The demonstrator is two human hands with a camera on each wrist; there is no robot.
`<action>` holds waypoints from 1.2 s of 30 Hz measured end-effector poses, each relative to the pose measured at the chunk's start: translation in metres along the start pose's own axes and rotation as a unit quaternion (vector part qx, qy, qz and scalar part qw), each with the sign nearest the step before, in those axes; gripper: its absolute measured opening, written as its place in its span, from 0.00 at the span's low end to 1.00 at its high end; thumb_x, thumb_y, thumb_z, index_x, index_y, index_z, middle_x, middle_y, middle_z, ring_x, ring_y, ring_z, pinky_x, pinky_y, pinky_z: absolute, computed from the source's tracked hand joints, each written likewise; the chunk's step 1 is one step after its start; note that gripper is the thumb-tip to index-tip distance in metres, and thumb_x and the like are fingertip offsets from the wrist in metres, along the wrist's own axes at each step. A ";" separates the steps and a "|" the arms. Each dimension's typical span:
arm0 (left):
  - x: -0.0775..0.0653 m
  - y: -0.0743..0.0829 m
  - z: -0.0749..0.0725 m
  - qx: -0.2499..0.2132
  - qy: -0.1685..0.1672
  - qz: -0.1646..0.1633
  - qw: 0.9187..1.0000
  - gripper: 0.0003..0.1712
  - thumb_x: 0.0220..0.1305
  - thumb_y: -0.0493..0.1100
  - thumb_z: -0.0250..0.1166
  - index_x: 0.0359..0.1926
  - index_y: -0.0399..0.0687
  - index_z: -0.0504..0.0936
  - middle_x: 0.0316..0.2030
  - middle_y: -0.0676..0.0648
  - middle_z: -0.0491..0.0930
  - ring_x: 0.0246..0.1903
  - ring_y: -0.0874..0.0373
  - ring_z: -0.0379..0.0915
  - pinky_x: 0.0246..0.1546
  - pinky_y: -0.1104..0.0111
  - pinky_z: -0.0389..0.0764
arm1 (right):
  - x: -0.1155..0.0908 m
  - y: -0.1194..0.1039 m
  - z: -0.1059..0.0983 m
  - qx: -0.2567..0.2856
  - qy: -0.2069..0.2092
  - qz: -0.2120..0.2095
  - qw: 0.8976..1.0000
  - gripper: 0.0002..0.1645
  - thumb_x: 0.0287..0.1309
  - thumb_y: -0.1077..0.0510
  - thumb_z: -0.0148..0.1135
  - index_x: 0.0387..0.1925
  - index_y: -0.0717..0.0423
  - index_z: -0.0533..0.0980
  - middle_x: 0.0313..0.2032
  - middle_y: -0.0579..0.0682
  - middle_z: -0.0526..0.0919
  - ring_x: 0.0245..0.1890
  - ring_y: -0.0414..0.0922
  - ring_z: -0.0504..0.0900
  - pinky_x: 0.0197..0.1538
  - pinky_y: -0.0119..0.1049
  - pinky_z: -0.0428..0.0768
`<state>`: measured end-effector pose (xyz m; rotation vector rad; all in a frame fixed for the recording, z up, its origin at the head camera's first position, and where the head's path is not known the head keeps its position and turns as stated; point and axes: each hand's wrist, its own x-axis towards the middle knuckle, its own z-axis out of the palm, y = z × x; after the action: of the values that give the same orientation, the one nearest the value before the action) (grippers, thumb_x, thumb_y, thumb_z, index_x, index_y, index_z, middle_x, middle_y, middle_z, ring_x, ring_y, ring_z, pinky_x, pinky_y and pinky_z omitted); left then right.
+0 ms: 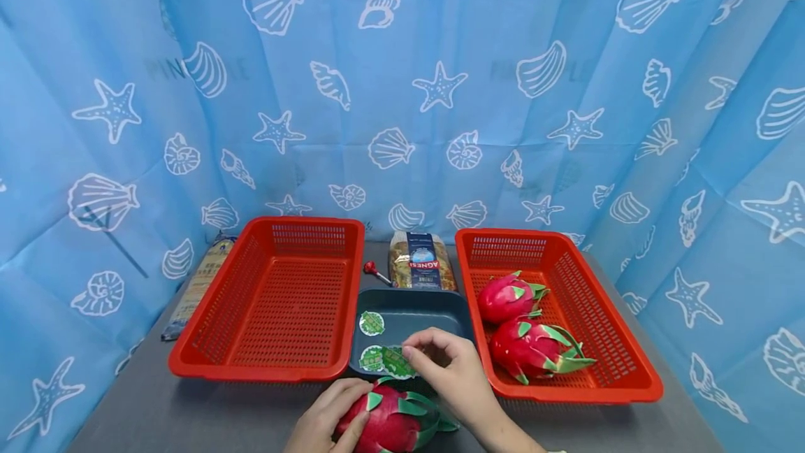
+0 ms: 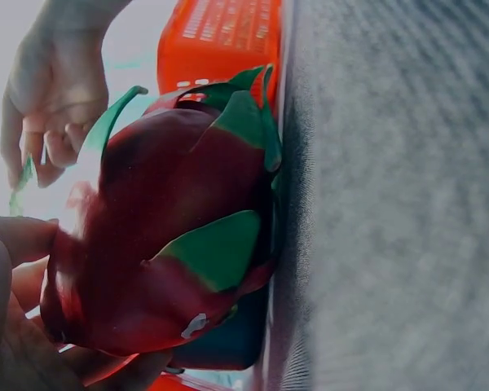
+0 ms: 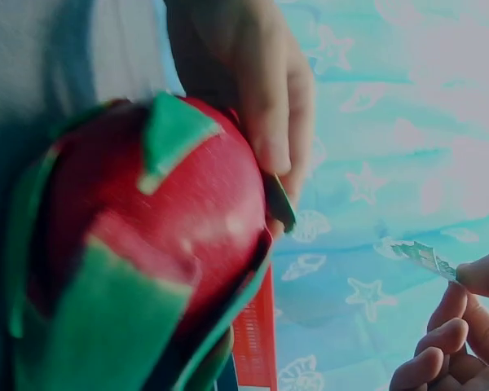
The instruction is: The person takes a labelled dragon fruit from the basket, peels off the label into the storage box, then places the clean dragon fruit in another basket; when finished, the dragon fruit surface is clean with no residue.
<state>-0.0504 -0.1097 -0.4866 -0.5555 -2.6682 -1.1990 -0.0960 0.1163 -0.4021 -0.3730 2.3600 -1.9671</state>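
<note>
A red dragon fruit (image 1: 385, 422) with green scales is at the near edge, in front of the dark tray (image 1: 415, 303). My left hand (image 1: 328, 416) holds its left side, thumb and fingers curled round it, as the left wrist view also shows. Between thumb and fingertip, my right hand (image 1: 458, 375) pinches a green-and-white sticker (image 3: 424, 257) by one end. That hand hovers over the tray's near right part, apart from the fruit. Inside the tray lie a round green sticker (image 1: 372, 323) and another sticker (image 1: 370, 358) near the pinched one.
An empty red basket (image 1: 264, 374) stands left of the tray. The right red basket (image 1: 578, 393) holds two dragon fruits (image 1: 534, 348). Behind the tray are a pasta bag (image 1: 423, 264) and a red lollipop (image 1: 371, 268). Another long packet (image 1: 200, 289) lies at far left.
</note>
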 end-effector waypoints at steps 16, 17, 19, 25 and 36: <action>-0.002 -0.004 0.000 -0.006 0.023 0.027 0.999 0.15 0.69 0.53 0.68 0.53 0.57 0.85 0.49 0.58 0.80 0.45 0.63 0.76 0.40 0.67 0.84 | 0.046 0.043 -0.006 -0.019 0.048 0.045 0.998 0.11 0.65 0.56 0.70 0.42 0.61 0.86 0.33 0.52 0.86 0.30 0.46 0.78 0.29 0.32 0.71; -0.002 -0.005 0.000 -0.006 0.022 0.027 0.999 0.15 0.69 0.53 0.68 0.53 0.58 0.85 0.49 0.58 0.80 0.45 0.63 0.76 0.40 0.67 0.84 | 0.048 0.047 -0.005 -0.020 0.043 0.046 0.998 0.11 0.65 0.57 0.70 0.42 0.62 0.85 0.33 0.53 0.87 0.31 0.47 0.80 0.30 0.32 0.73; -0.003 -0.005 -0.001 -0.009 0.015 0.022 1.000 0.15 0.69 0.54 0.68 0.54 0.58 0.85 0.50 0.58 0.80 0.45 0.63 0.76 0.41 0.67 0.84 | 0.051 0.055 -0.005 -0.031 0.034 0.046 0.998 0.11 0.65 0.58 0.70 0.42 0.63 0.85 0.34 0.53 0.87 0.34 0.51 0.83 0.32 0.32 0.75; -0.003 -0.004 -0.002 -0.022 -0.002 0.008 1.000 0.17 0.70 0.56 0.67 0.54 0.57 0.85 0.50 0.57 0.80 0.46 0.62 0.76 0.41 0.67 0.84 | 0.057 0.069 -0.005 -0.108 0.008 0.055 0.993 0.08 0.64 0.58 0.70 0.39 0.60 0.86 0.31 0.48 0.87 0.34 0.49 0.85 0.35 0.36 0.77; -0.004 -0.004 -0.002 -0.018 0.006 0.011 1.000 0.15 0.70 0.54 0.68 0.53 0.57 0.85 0.50 0.58 0.79 0.46 0.63 0.76 0.42 0.67 0.84 | 0.062 0.081 0.001 -0.242 -0.013 0.059 0.968 0.03 0.59 0.61 0.73 0.32 0.57 0.86 0.25 0.44 0.84 0.26 0.39 0.78 0.31 0.37 0.77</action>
<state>-0.0488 -0.1145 -0.4892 -0.5802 -2.6273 -1.2419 -0.1689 0.1158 -0.4741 -0.2622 2.7514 -1.3103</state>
